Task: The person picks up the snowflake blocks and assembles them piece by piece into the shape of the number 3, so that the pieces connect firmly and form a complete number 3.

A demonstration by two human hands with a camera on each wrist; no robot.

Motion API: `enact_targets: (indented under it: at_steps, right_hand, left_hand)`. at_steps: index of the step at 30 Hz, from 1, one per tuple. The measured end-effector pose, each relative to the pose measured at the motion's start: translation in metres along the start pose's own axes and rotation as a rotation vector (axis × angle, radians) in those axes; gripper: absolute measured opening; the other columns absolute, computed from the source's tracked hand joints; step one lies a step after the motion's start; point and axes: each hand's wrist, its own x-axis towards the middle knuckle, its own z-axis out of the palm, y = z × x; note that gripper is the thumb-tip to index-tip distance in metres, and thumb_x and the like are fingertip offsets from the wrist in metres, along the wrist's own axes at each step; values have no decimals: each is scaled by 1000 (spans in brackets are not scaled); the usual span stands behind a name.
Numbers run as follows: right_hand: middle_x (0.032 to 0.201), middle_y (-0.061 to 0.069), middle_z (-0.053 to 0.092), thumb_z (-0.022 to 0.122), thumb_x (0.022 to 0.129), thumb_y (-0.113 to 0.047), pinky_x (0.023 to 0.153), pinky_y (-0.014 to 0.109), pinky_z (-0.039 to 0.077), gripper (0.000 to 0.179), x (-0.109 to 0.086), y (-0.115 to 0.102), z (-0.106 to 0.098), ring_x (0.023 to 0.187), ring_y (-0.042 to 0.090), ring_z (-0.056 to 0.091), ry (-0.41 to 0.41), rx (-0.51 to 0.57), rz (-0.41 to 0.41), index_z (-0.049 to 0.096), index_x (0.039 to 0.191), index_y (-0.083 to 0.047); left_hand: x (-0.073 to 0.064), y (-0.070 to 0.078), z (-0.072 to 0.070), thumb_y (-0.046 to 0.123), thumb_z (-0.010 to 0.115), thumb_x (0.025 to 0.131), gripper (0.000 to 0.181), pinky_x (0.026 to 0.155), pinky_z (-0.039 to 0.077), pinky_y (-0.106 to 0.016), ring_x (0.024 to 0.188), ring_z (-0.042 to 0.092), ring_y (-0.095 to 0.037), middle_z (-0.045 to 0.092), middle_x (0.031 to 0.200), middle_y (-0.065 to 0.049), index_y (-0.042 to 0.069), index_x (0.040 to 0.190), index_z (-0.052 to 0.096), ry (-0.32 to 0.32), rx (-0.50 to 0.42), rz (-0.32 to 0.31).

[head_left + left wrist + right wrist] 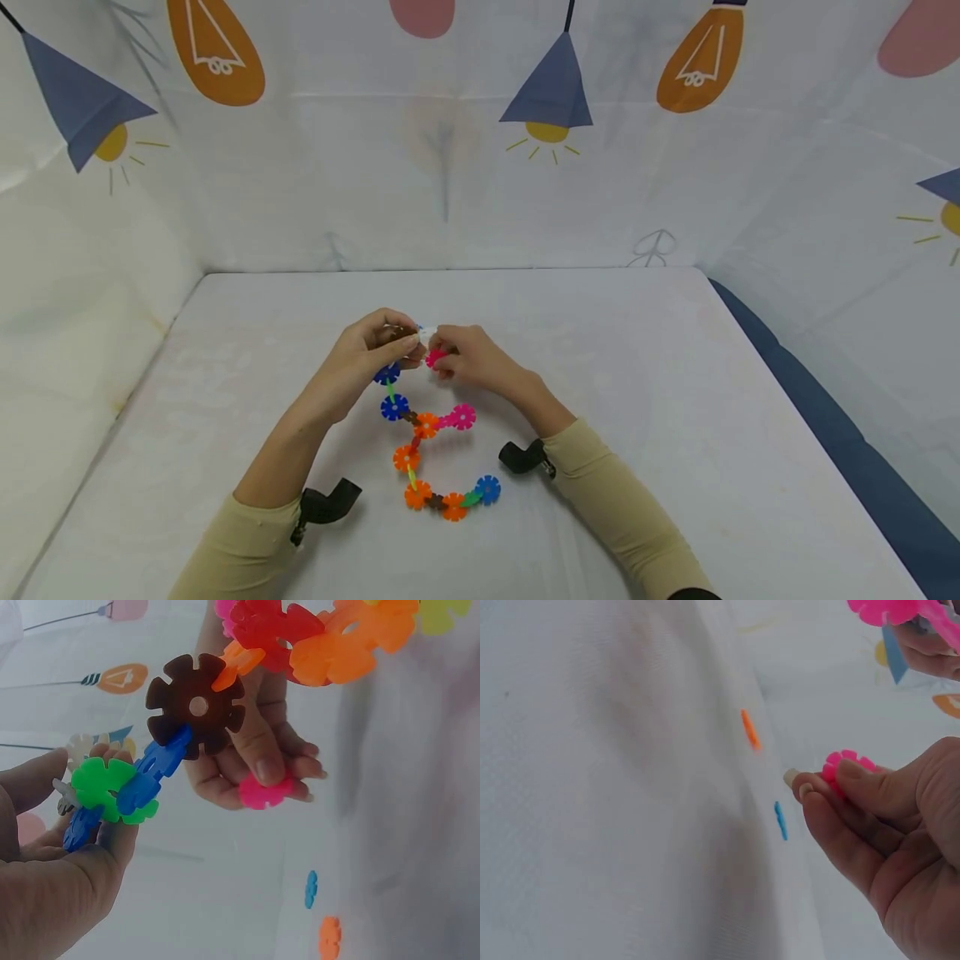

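Observation:
A chain of interlocking flower-shaped plastic discs (407, 457) trails down from the hands over the white table. My left hand (367, 354) grips its upper end; in the left wrist view a green disc (97, 787), a blue disc (154, 769) and a white disc (79, 750) show at the fingers. A brown disc (169, 712) follows on from these. Close beside it, my right hand (476, 358) pinches a pink disc (840, 765) between thumb and fingers. Farther down the chain, another pink disc (462, 416) branches off, and a blue disc (487, 489) ends it.
The white-covered table (637, 417) stretches around the hands. Behind it hangs a pale curtain (360, 192) printed with lamps and bulbs. Wrist cameras on dark mounts (330, 502) stick out from both sleeves (247, 542). Dark blue cloth (810, 392) lies past the right edge.

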Motion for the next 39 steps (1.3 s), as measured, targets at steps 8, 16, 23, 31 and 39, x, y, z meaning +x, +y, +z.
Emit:
enact_targets:
  at_steps: [8,16,23,31,39]
  right_hand:
    - [80,17,71,70,92,-9,61,25,59,9,-7,-11,-14,65,27,71,80,54,-28,61,91,-9]
    - [81,8,70,65,96,-8,67,27,60,6,-16,-19,-28,69,30,68,181,113,-58,69,99,-8]
    - [81,9,71,66,95,-11,66,29,60,9,-22,-29,-37,67,28,68,241,170,-74,70,102,-8]
    - [80,12,70,66,95,-8,65,27,59,9,-28,-37,-44,65,25,65,291,192,-103,69,103,-6]
    - [82,16,69,65,95,-6,65,28,58,12,-31,-43,-44,66,30,63,284,230,-127,69,104,-2]
  left_hand:
    - [0,0,0,28,59,101,32,89,58,-27,101,71,-27,69,106,-12,4,121,51,19,0,-5]
    - [1,-1,1,26,55,102,35,88,59,-26,95,72,-17,70,106,-15,-3,122,49,27,-22,23]
    - [1,-1,2,25,56,102,33,88,59,-26,95,72,-16,70,107,-17,-2,119,50,48,-9,24]
    - [0,0,2,23,57,102,26,87,59,-25,94,72,-15,70,106,-16,1,115,50,58,-3,28]
    - [-1,2,3,18,51,104,22,87,59,-26,94,72,-14,69,109,-18,-1,116,49,38,-24,53]
